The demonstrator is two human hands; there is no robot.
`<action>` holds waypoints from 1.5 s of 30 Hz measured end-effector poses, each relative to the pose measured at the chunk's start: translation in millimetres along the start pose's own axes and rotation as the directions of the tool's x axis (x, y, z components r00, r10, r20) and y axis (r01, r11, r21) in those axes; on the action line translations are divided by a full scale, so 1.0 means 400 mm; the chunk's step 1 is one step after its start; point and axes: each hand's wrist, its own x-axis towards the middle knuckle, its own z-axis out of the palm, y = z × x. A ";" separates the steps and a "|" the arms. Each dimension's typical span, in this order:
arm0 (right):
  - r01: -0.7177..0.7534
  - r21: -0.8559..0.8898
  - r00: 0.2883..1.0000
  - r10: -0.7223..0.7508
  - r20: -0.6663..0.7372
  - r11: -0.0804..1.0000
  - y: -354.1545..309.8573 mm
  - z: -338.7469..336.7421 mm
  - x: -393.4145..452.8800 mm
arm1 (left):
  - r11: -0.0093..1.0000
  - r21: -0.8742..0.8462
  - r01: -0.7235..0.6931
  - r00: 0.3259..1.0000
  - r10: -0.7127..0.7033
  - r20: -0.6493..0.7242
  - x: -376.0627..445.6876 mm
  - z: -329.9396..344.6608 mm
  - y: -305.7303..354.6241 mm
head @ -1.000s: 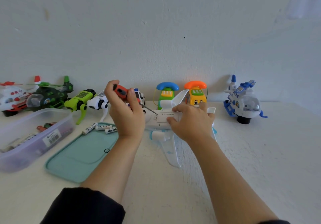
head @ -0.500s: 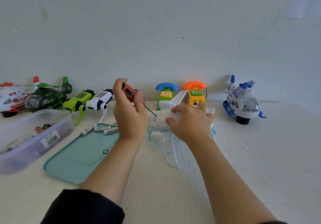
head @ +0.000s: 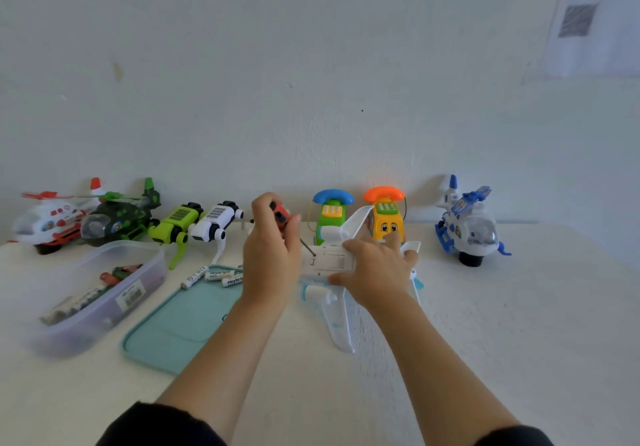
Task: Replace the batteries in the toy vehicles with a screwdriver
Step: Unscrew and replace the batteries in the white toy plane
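**Screwdriver set to the underside of the white toy plane**

Two bare forearms in dark sleeves reach out over the white bench [head: 519, 324]. Nearest on the left lies a teal lid [head: 183, 321], flat on the bench, and beside it a clear plastic tub [head: 93, 293] holding batteries. Three loose batteries [head: 221, 276] rest at the lid's far edge.

At the middle of the bench the white toy plane [head: 332, 272] lies belly up, one wing pointing toward the person. The right hand [head: 375, 272] presses down on its fuselage, fingers spread and fairly straight, thumb at the near edge. The left hand [head: 272, 255] has a closed grip on the red-handled screwdriver [head: 282, 215], fingers curled round the handle; the thin shaft slants down to the right, its tip at the label panel on the plane's belly.

Along the wall behind stand a red-and-white helicopter [head: 48, 219], a green helicopter [head: 119, 215], a green robot dog [head: 175, 226], a white robot dog [head: 216, 226], a blue-handset toy phone [head: 330, 210], an orange-handset toy phone [head: 386, 215] and a blue-and-white helicopter [head: 469, 226].
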 end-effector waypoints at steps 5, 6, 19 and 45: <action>0.018 -0.060 0.997 -0.013 0.076 0.998 0.001 -0.043 -0.056 | 0.997 -0.073 -0.011 0.995 0.018 0.103 -0.011 -0.083 0.036; 0.032 -0.073 0.996 -0.026 0.085 0.997 0.001 -0.051 -0.070 | 0.996 -0.079 -0.035 0.993 0.043 0.108 -0.011 -0.101 0.047; 0.224 -0.211 0.974 -0.210 0.087 0.951 -0.023 -0.085 -0.214 | 0.594 0.442 -0.672 0.512 -0.058 0.857 0.078 -0.249 0.238; 0.215 -0.177 0.970 -0.190 0.149 0.961 -0.034 -0.099 -0.197 | 0.725 0.232 -0.648 0.226 -0.108 0.968 0.152 -0.216 0.259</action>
